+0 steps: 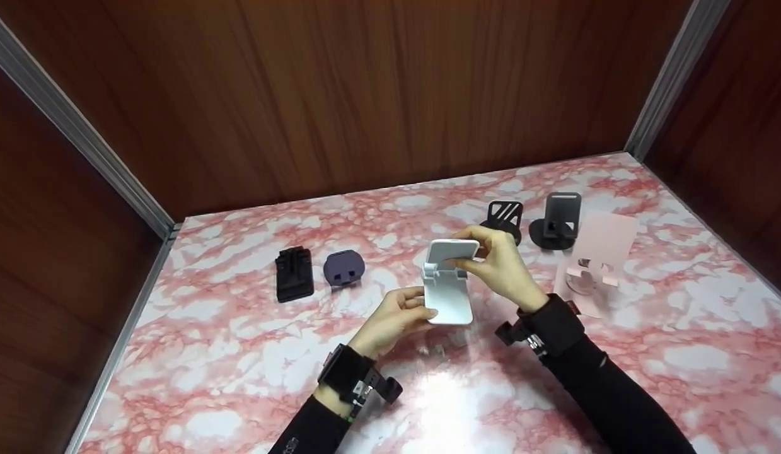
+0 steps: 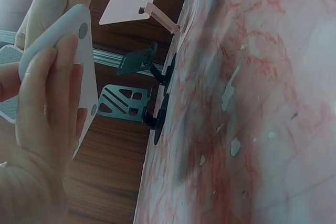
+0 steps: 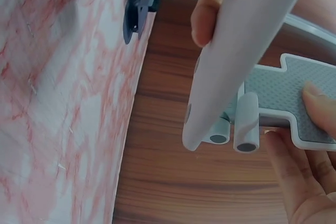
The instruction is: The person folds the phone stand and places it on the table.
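Note:
A white folding phone stand (image 1: 448,299) is held up over the table between both hands. My left hand (image 1: 393,320) grips its flat base, thumb on the upper face and fingers underneath. Round grey feet dot the base's underside in the left wrist view, where the fingers (image 2: 63,77) lie against it. At the other end, my right hand (image 1: 502,265) pinches the tilted upper plate (image 1: 452,251) between thumb and fingers. In the right wrist view that plate carries a grey textured pad (image 3: 281,87), and white hinge arms (image 3: 247,124) stand between it and the base.
Left on the marbled table (image 1: 207,353) are a folded black stand (image 1: 294,277) and a purple round-plated stand (image 1: 344,266). Toward the right stand a black slotted stand (image 1: 505,217), a dark grey stand (image 1: 561,214) and a pink stand (image 1: 607,239). Wooden panels (image 1: 365,94) enclose the table.

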Motion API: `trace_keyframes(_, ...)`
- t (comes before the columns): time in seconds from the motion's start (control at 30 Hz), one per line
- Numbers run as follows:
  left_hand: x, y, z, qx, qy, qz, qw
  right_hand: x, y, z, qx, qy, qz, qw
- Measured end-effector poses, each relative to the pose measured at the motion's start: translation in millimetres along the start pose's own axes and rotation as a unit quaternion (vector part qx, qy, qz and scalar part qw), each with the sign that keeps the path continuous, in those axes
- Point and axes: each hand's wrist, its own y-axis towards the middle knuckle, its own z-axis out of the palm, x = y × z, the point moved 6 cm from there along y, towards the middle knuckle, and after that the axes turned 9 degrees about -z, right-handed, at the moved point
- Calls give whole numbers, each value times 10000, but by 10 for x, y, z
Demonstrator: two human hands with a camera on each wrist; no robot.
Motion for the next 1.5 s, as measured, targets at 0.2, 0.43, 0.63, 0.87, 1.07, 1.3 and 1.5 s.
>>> trace_keyframes(0.2,14,7,5,-18,-56,-43,10000,31,-17,-5,-157,-195,-247,9994)
trace_keyframes(0.43,-11,-19,-4,-150,-201,-90,9996,23,-41,33,-209,-348,-693,9968)
trace_keyframes(0.63,-53,-36,-42,-280,-318,-226,9988,-139,-94,172,42,-589,-1498,9870)
trace_keyframes(0.87,-75,-60,-60,-210,-320,-131,9992,-183,-126,232,86,-538,-1885,9806)
trace_keyframes(1.07,-90,-86,-61,-175,-344,-50,9992,-169,-140,270,120,-689,-2109,9750)
trace_keyframes(1.3,-99,-84,-66,-140,-242,-34,9996,-138,-134,306,209,-928,-2208,9707)
trace_keyframes(1.5,-129,-95,-81,-31,-309,126,9994,-161,-120,321,521,-599,-2091,9747)
